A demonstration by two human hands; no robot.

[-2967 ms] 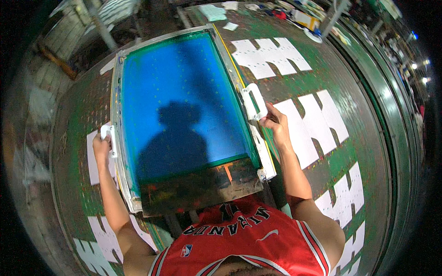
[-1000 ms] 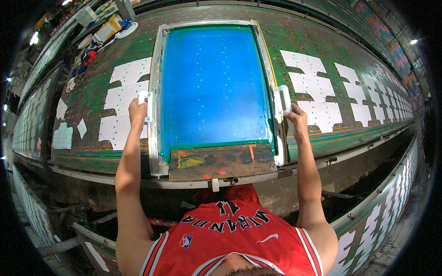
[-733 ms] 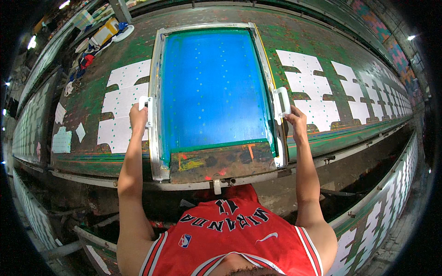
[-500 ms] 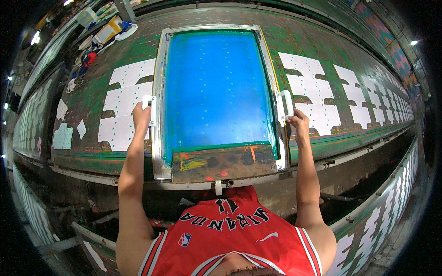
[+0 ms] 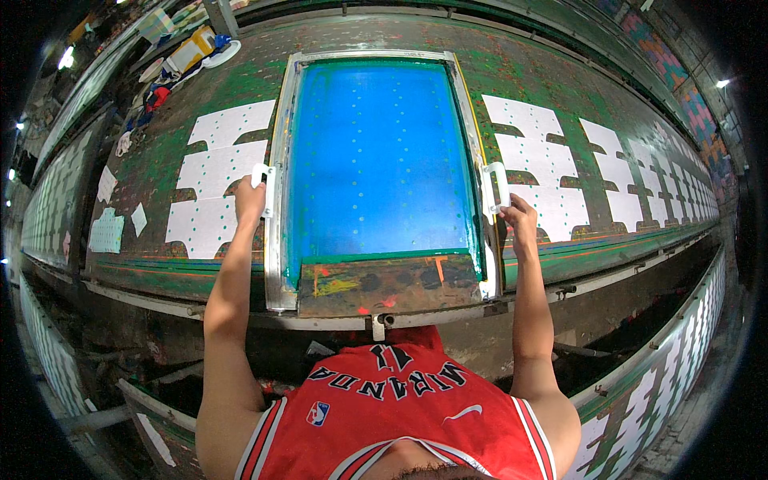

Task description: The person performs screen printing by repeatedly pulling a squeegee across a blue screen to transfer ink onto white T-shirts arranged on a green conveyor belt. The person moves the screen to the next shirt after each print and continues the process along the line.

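Observation:
A large screen-printing frame [image 5: 282, 144] with pale metal sides and a blue mesh [image 5: 376, 160] lies in front of me over the long table. Small pale dots run down the mesh in rows, and green ink rims it. My left hand [image 5: 250, 198] is closed around the white handle [image 5: 260, 173] on the frame's left side. On the right side, my right hand [image 5: 521, 214] has its fingers curled at the lower end of the other white handle [image 5: 500, 182]. Paint-stained board [image 5: 384, 286] shows at the frame's near end.
White cut pieces with green dots [image 5: 220, 184] lie left of the frame. More white pieces [image 5: 540, 172] run in a row to the right along the green-stained table [image 5: 480, 40]. Cloths and a yellow container [image 5: 190, 52] sit at the far left. A metal rail [image 5: 336, 322] borders the near edge.
The frame's far edge now sits slightly lower in the view, while its near end has hardly shifted. Both hands stay at the handles, and the view has shifted a little.

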